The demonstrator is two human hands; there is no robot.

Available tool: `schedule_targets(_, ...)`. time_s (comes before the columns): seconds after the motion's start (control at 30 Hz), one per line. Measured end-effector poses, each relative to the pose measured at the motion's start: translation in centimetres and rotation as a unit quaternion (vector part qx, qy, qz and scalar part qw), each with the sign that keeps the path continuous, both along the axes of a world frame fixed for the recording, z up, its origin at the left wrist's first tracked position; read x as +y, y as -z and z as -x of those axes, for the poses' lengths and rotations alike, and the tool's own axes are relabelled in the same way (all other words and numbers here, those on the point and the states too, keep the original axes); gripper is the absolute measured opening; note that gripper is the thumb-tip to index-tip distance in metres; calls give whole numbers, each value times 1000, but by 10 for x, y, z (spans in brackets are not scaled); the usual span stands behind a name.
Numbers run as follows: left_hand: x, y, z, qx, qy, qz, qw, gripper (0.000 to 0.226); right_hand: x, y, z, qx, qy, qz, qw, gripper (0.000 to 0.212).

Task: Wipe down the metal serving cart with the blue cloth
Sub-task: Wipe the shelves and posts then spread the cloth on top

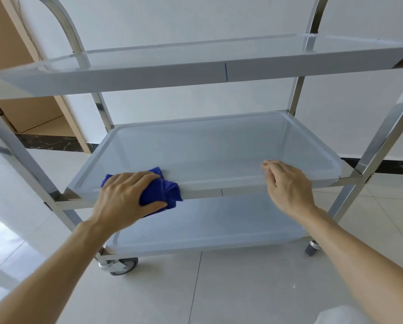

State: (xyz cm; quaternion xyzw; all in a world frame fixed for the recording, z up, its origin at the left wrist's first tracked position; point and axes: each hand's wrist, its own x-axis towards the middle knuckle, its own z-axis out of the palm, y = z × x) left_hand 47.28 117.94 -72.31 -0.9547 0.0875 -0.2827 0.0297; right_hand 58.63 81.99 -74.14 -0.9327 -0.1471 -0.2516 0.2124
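1. Our left hand (125,195) clutches the blue cloth (163,190) on the middle shelf's (219,148) front rim.
2. Our right hand (287,183) rests there, loosely curled, holding nothing.
3. Finished areas aren't discernible; probably much of the cart (382,127) remains.

A single wide-angle view from a camera worn on the person's head, looking forward and down. It sits close to a three-shelf metal cart (219,73), roughly level with the top shelf (149,76), so the middle shelf (219,146) is seen from above and fills the centre. The lens bends straight lines near the frame edges. Both forearms reach in from the bottom corners, the left hand (123,195) and right hand (287,185) at the middle shelf's near edge. Tiled floor (219,288) lies below, white wall (196,19) behind.
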Motion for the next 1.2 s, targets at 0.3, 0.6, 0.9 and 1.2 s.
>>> schedule_targets(0.3, -67, -2, -14, 34, -42, 21, 998, 62, 47, -3, 2, 44, 4, 120, 992, 41)
schedule_targets(0.6, -75, 9, -21, 19, 6, -10, 1000, 56, 39, 3, 1, -43, 8, 113, 993, 39)
schedule_targets(0.9, 88, -2, 41, 57, -82, 13, 995, 72, 43, 4, 0, -45, 9, 80, 996, 45)
schedule_targets(1.2, 12, 4, 12, 50, -71, 25, 996, 69, 46, -1, 4, -7, 12, 81, 997, 47)
